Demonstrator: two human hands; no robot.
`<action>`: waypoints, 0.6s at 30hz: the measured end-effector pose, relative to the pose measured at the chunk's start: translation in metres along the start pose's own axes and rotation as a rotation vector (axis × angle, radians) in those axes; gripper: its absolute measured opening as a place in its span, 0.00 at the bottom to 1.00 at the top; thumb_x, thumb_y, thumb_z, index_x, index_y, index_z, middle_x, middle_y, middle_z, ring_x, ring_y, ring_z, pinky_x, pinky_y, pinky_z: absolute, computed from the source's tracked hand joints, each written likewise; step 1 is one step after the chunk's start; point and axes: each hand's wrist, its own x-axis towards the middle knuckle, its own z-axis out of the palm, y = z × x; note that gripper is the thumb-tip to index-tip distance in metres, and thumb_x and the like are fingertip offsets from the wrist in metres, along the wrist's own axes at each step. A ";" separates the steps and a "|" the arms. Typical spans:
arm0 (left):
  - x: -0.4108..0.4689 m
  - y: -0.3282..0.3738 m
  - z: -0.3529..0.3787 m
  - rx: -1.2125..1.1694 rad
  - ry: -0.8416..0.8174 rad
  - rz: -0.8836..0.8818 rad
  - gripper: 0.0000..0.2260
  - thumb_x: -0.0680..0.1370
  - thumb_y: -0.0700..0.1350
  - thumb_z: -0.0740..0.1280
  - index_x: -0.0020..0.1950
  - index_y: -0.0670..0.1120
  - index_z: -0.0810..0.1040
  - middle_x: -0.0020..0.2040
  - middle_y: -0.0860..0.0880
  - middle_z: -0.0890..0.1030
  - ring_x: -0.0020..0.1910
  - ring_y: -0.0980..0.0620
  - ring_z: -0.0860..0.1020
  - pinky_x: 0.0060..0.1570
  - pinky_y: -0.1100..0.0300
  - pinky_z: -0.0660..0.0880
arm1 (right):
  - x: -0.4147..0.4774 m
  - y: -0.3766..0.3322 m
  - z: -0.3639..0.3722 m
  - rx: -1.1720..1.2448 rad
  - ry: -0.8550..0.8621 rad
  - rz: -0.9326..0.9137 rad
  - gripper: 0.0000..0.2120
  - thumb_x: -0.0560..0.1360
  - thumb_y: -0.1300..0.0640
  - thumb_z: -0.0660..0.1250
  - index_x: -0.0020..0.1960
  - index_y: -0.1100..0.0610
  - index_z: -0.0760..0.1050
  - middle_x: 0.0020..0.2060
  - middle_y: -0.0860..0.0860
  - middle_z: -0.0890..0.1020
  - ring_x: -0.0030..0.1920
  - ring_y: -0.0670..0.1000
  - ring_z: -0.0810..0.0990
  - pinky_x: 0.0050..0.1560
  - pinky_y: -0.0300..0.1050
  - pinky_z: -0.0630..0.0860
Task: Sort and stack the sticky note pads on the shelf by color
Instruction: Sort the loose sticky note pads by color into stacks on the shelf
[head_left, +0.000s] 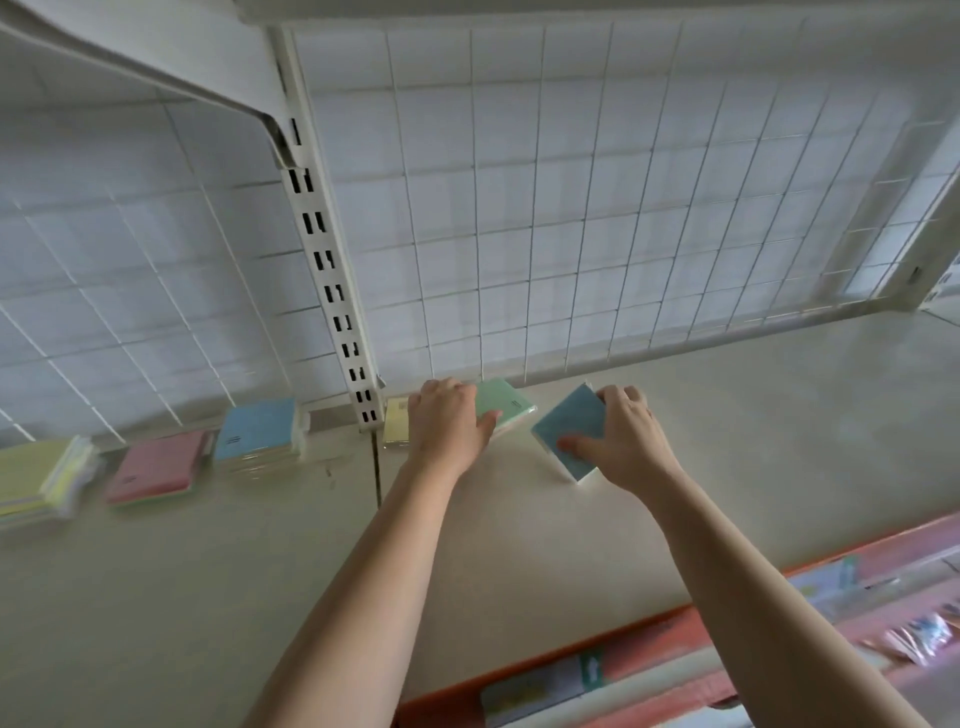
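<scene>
The right hand (631, 441) pinches a tilted blue pad (569, 434), the left hand (449, 421) seems to clasp the green pad (506, 402) — an edge-only pinch could let the blue pad drop.

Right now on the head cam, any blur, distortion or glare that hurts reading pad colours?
Head view: the wide angle bends the wire grid and slotted upright. The left-edge yellow stack and pink pad are smeared, while the green pad and blue pad near centre look sharper. Light is soft and even with no glare, and colours are readable.
</scene>
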 end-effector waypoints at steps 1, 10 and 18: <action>0.002 0.003 0.003 0.024 -0.015 -0.037 0.22 0.77 0.59 0.61 0.64 0.45 0.74 0.60 0.45 0.76 0.61 0.43 0.71 0.57 0.50 0.66 | 0.000 0.003 -0.002 0.028 0.016 -0.009 0.24 0.68 0.51 0.74 0.57 0.60 0.69 0.52 0.55 0.72 0.47 0.54 0.73 0.47 0.47 0.71; 0.013 0.015 0.019 0.031 -0.157 -0.201 0.26 0.77 0.63 0.58 0.64 0.44 0.69 0.65 0.44 0.73 0.65 0.41 0.65 0.59 0.47 0.61 | 0.001 0.023 -0.018 0.256 0.135 -0.068 0.18 0.74 0.60 0.67 0.60 0.58 0.63 0.49 0.53 0.76 0.47 0.59 0.76 0.45 0.51 0.74; 0.013 0.019 0.007 0.069 -0.118 -0.155 0.30 0.67 0.67 0.69 0.61 0.50 0.73 0.60 0.48 0.74 0.62 0.43 0.67 0.53 0.49 0.62 | 0.003 0.033 -0.019 0.308 0.176 -0.096 0.15 0.76 0.60 0.65 0.59 0.58 0.65 0.45 0.52 0.76 0.44 0.57 0.75 0.41 0.46 0.71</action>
